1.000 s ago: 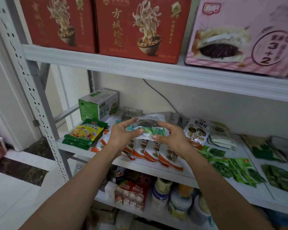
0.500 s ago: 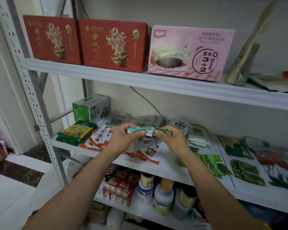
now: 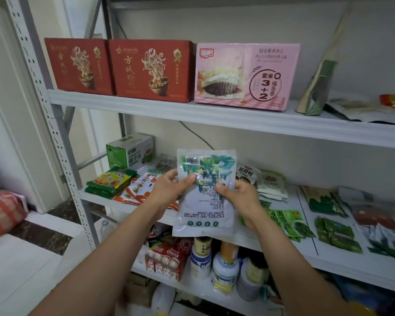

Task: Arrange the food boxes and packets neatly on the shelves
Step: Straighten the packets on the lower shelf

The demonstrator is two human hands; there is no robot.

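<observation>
A silvery green-printed packet (image 3: 205, 201) is held upright in front of the middle shelf (image 3: 342, 269), barcode at its 12 o'clock end, with the left hand (image 3: 169, 190) pinching its 9 o'clock edge and the right hand (image 3: 243, 199) its 3 o'clock edge, thumbs on the printed face, fingers curled behind.

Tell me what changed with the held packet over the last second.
The packet was turned from flat over the middle shelf to upright, printed back facing the camera. The left hand and right hand keep their grip on its sides. The pink box and green box stayed put.
</observation>
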